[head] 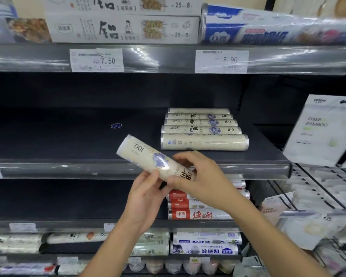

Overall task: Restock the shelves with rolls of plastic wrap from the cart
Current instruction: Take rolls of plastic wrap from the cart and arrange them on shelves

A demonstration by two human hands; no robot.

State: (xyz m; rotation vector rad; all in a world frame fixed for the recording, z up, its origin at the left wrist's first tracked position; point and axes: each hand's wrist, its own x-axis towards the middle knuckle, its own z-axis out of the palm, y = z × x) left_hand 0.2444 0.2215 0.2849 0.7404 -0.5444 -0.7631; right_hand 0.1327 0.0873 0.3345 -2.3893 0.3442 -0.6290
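Five shelved rolls point(204, 142) and one held roll point(146, 154) at a store shelf

The place is a store aisle with dark grey metal shelves, one above the other. The middle shelf point(68, 140) is wide and flat. Its dark surface carries two small oval stickers point(116, 125). On its right part the five shelved rolls lie side by side, one behind the other and touching, with their long side toward the front edge. Four of them show the label with "100"; the front one shows its back side with small symbols.

The held roll has the same cream colour, a blue flower and "100", read upside down. It is in the air at the front edge of the middle shelf, tilted, with its left end higher. It is left of the shelved rolls and apart from them. The left hand point(146, 198) grips it from below near its middle. The right hand point(204, 180) grips its lower right end, with the fingers curled over the top.

On the top shelf two white boxes point(124, 29) are stacked, and beside them, at the right, two blue and white rolls point(268, 35). Two price labels point(96, 60) are on the rail, 7.50 and 5.90. Under the middle shelf lie red and white rolls point(190, 213), at least three, partly hidden behind the right arm. Lower rolls are too blurred to count. At the right stands a wire rack point(317, 186) with one white pack point(323, 130) reading "FIBER BAMBOO".
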